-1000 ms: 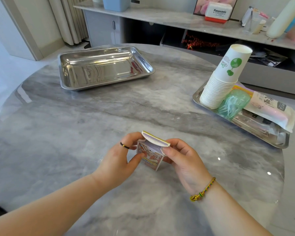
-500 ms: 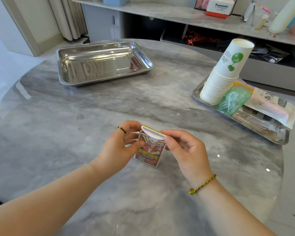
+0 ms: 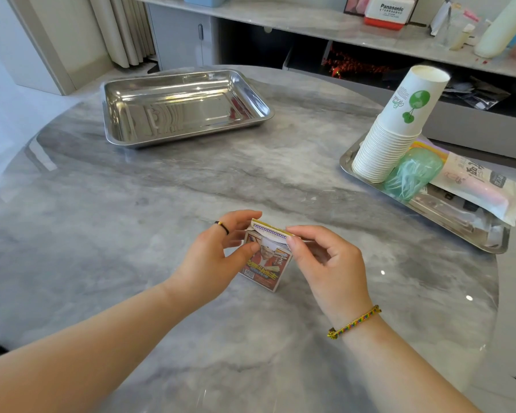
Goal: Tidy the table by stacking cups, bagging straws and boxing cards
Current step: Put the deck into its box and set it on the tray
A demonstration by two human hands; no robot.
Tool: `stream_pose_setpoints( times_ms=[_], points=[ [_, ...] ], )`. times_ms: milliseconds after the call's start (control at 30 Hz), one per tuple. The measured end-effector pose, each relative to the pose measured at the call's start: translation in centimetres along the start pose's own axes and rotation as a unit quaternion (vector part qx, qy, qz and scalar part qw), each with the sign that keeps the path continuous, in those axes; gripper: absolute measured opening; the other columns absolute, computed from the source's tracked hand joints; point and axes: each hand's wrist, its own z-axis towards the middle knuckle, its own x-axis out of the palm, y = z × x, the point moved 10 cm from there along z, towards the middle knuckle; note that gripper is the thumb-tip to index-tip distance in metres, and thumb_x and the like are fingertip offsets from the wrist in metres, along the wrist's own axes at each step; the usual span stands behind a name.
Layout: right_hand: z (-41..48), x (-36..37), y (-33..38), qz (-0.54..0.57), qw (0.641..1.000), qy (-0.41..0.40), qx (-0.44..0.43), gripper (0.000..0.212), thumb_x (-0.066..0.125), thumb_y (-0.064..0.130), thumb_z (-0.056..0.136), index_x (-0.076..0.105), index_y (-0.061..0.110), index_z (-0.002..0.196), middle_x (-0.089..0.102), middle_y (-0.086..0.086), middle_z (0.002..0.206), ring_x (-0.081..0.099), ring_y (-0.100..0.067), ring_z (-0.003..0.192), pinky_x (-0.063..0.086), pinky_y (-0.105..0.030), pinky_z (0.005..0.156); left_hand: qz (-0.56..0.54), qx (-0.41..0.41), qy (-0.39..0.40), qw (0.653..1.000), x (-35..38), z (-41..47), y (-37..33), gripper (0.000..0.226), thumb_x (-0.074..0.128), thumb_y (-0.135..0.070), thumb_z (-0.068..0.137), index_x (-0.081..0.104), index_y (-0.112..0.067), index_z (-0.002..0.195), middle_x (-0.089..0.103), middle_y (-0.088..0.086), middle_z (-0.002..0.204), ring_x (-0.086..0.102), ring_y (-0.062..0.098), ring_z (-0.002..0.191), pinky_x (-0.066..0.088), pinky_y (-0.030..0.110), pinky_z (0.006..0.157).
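Note:
A small printed card box (image 3: 265,265) stands upright on the marble table, near the middle front. My left hand (image 3: 213,257) grips its left side, thumb on the front face. My right hand (image 3: 325,260) pinches the top flap at the box's right corner; the flap lies nearly down over the opening. At the right, a tilted stack of white paper cups (image 3: 390,135) with a green tree print leans in a steel tray (image 3: 465,231). A green bag of straws (image 3: 411,174) and a white packet (image 3: 477,189) lie beside the cups in that tray.
A second steel tray (image 3: 185,107) with nothing in it sits at the back left of the round table (image 3: 131,219). Behind the table runs a marble shelf with a red and white Panasonic box (image 3: 388,11) and bottles.
The box has been stood more upright and its printed front now faces me. The top flap has come further down over the opening. Both hands stay on the box.

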Motion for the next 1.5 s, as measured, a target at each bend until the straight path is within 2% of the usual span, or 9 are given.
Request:
stream_pose_setpoints(
  times_ms=[267, 467, 567, 700, 900, 1067, 1133, 1267, 1500],
  points=[
    [0.0, 0.5, 0.1, -0.008, 1.0, 0.022, -0.008, 0.022, 0.059, 0.026, 0.069, 0.06, 0.046, 0.077, 0.064, 0.038, 0.076, 0.062, 0.008, 0.078, 0.047, -0.005, 0.071, 0.014, -0.007, 0.021, 1.0, 0.4, 0.0, 0.0, 0.049, 0.06, -0.003, 0.082, 0.043, -0.047, 0.097, 0.054, -0.023, 0.098, 0.057, 0.001, 0.095, 0.042, 0.004, 0.086],
    [0.0, 0.3, -0.1, 0.0, 1.0, 0.012, -0.005, 0.035, 0.067, 0.006, 0.077, 0.061, 0.041, 0.074, 0.064, 0.027, 0.068, 0.061, 0.011, 0.072, 0.044, -0.002, 0.064, 0.039, -0.016, 0.017, 0.999, 0.5, 0.0, -0.3, 0.053, 0.066, -0.008, 0.079, 0.04, -0.047, 0.104, 0.05, -0.027, 0.098, 0.053, -0.013, 0.089, 0.039, 0.003, 0.089],
    [0.2, 0.1, -0.5, 0.003, 1.0, 0.0, 0.013, 0.029, 0.067, 0.011, 0.075, 0.061, 0.038, 0.072, 0.066, 0.025, 0.066, 0.061, 0.01, 0.068, 0.044, -0.003, 0.061, 0.109, -0.029, 0.039, 0.993, 1.6, -0.6, 0.0, 0.087, 0.077, -0.021, 0.067, 0.025, -0.035, 0.135, 0.043, -0.023, 0.114, 0.045, -0.008, 0.102, 0.029, -0.006, 0.084],
    [0.2, 0.1, -0.3, -0.002, 1.0, -0.009, 0.026, 0.033, 0.065, 0.004, 0.079, 0.06, 0.035, 0.071, 0.063, 0.019, 0.075, 0.06, 0.009, 0.067, 0.044, -0.003, 0.059, 0.187, -0.046, 0.023, 0.981, 2.3, -1.3, 0.2, 0.11, 0.078, -0.031, 0.064, 0.0, -0.033, 0.143, 0.041, -0.013, 0.132, 0.048, 0.007, 0.116, 0.035, 0.01, 0.085],
    [0.0, -0.2, -0.5, -0.013, 0.999, -0.017, 0.05, 0.031, 0.065, 0.005, 0.078, 0.057, 0.033, 0.067, 0.063, 0.02, 0.077, 0.059, 0.01, 0.062, 0.042, -0.004, 0.054, 0.176, -0.038, -0.044, 0.983, 2.7, -1.5, 0.7, 0.098, 0.073, -0.027, 0.069, 0.005, -0.038, 0.138, 0.05, -0.008, 0.125, 0.052, 0.013, 0.112, 0.034, 0.012, 0.076],
    [0.0, 0.0, -1.3, -0.018, 0.996, -0.002, 0.09, 0.031, 0.064, 0.004, 0.076, 0.052, 0.027, 0.061, 0.063, 0.019, 0.07, 0.059, 0.004, 0.055, 0.046, -0.012, 0.053, 0.221, -0.009, 0.016, 0.975, 2.8, -1.0, 0.3, 0.092, 0.065, -0.027, 0.063, 0.016, -0.029, 0.141, 0.04, -0.017, 0.108, 0.047, 0.012, 0.112, 0.03, 0.014, 0.091],
    [0.1, 0.1, -2.4, -0.024, 0.991, 0.017, 0.133, 0.028, 0.065, 0.005, 0.076, 0.051, 0.023, 0.059, 0.062, 0.016, 0.067, 0.057, 0.001, 0.049, 0.05, -0.024, 0.055, 0.255, 0.008, 0.063, 0.965, 2.9, -0.8, 0.1, 0.092, 0.061, -0.03, 0.062, 0.014, -0.029, 0.142, 0.039, -0.016, 0.114, 0.039, 0.009, 0.117, 0.022, 0.008, 0.087],
    [-0.2, 0.7, -4.3, -0.004, 0.975, 0.07, 0.212, 0.028, 0.065, 0.004, 0.078, 0.048, 0.013, 0.058, 0.058, 0.005, 0.054, 0.052, 0.0, 0.038, 0.046, -0.016, 0.041, 0.312, 0.017, 0.128, 0.941, 3.5, -0.5, 0.2, 0.091, 0.062, -0.028, 0.069, 0.01, -0.029, 0.143, 0.039, -0.011, 0.133, 0.033, 0.006, 0.122, 0.018, 0.005, 0.085],
    [-0.7, 2.1, -4.2, -0.073, 0.968, 0.147, 0.191, 0.035, 0.063, 0.009, 0.081, 0.043, 0.017, 0.053, 0.051, 0.002, 0.056, 0.052, -0.009, 0.049, 0.051, -0.028, 0.05, 0.342, 0.024, 0.086, 0.936, 3.4, -0.7, -0.2, 0.074, 0.068, -0.039, 0.07, 0.031, -0.028, 0.133, 0.052, -0.011, 0.12, 0.045, 0.008, 0.113, 0.021, 0.007, 0.076]
  ],
)
